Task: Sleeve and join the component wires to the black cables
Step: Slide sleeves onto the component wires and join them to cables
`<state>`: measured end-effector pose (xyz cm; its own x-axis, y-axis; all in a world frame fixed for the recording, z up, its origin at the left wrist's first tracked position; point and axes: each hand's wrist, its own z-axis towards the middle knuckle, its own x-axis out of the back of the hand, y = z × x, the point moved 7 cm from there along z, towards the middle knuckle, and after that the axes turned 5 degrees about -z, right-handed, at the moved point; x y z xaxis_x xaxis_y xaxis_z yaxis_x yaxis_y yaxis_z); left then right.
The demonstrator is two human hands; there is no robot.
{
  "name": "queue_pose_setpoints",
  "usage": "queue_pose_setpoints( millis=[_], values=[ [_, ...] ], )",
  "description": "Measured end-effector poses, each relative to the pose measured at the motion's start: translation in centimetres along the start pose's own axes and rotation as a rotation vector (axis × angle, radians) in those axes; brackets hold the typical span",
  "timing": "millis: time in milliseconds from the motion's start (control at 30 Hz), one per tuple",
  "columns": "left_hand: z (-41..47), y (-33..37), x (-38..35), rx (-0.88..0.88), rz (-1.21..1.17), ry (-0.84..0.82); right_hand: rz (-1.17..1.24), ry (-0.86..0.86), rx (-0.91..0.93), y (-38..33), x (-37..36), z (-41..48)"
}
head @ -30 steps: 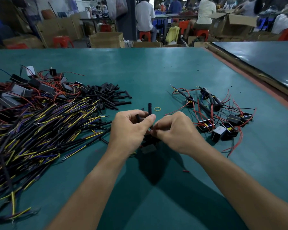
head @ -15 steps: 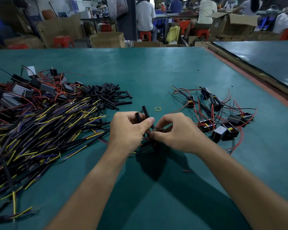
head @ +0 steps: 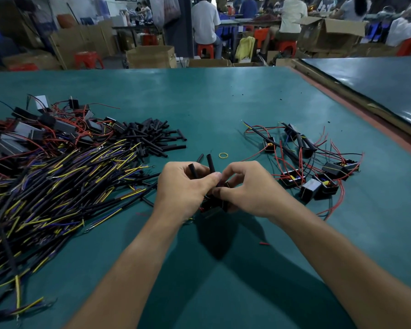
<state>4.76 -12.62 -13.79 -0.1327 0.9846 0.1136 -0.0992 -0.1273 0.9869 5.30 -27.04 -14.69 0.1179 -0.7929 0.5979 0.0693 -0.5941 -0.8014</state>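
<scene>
My left hand (head: pixel 184 188) grips two short black sleeve tubes (head: pixel 210 163) that stick up between its fingers. My right hand (head: pixel 249 189) pinches a thin wire right beside the left thumb. Below both hands hangs a small black component (head: pixel 214 205), partly hidden by the fingers. A big pile of black cables with yellow and purple ends (head: pixel 57 186) covers the table's left side. Loose black sleeves (head: pixel 157 136) lie in a heap behind that pile.
Several joined components with red wires (head: pixel 313 169) lie to the right on the green table (head: pixel 223 103). More grey components (head: pixel 22 134) sit at the far left. A yellow rubber band (head: pixel 223 155) and one stray sleeve (head: pixel 199 157) lie just beyond my hands.
Both hands stayed together over the same spot. The taller sleeve in my left hand tilted from upright to leaning left, and the component shifted slightly under my fingers.
</scene>
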Motion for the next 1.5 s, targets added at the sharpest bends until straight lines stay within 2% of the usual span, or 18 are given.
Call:
queue_pose_setpoints(
  millis=[200,267,333,433,533,667,933,1033,1200,1300,1400,1500],
  values=[
    [0.3,-0.2,0.1,-0.013,0.050,-0.045,0.032,-0.053,0.016,-0.2,0.2,0.0],
    [0.2,-0.3,-0.1,-0.017,0.055,-0.060,-0.049,-0.083,0.053,-0.3,0.7,-0.1],
    [0.0,-0.1,-0.4,-0.042,0.070,-0.079,-0.111,-0.034,0.123,-0.8,1.7,0.0],
    [-0.2,-0.1,-1.0,-0.049,0.060,-0.146,0.085,0.139,0.268,-2.2,3.4,-0.1],
    [-0.5,-0.3,-1.8,-0.045,0.087,-0.220,0.212,0.173,0.354,-3.1,3.8,-0.5],
    [-0.7,-0.8,-2.5,-0.036,0.113,-0.312,0.207,0.150,0.339,-3.1,3.8,-0.6],
    [-0.7,-0.6,-2.7,-0.083,0.165,-0.338,0.150,-0.017,0.396,-3.8,3.1,-1.5],
    [-0.8,-0.1,-2.7,-0.151,0.272,-0.336,0.079,0.010,0.432,-4.2,2.7,-1.7],
    [-1.0,0.8,-2.1,-0.089,0.165,-0.467,0.059,0.037,0.398,-4.1,3.5,-1.5],
    [-1.0,0.8,-1.9,-0.098,0.220,-0.520,0.057,0.061,0.398,-4.1,3.8,-1.5],
    [-1.0,0.3,-2.3,-0.133,0.337,-0.467,0.021,0.035,0.404,-4.2,3.7,-1.6],
    [-1.0,0.1,-2.5,-0.145,0.332,-0.454,0.011,0.002,0.402,-4.1,3.5,-1.6]
  ],
)
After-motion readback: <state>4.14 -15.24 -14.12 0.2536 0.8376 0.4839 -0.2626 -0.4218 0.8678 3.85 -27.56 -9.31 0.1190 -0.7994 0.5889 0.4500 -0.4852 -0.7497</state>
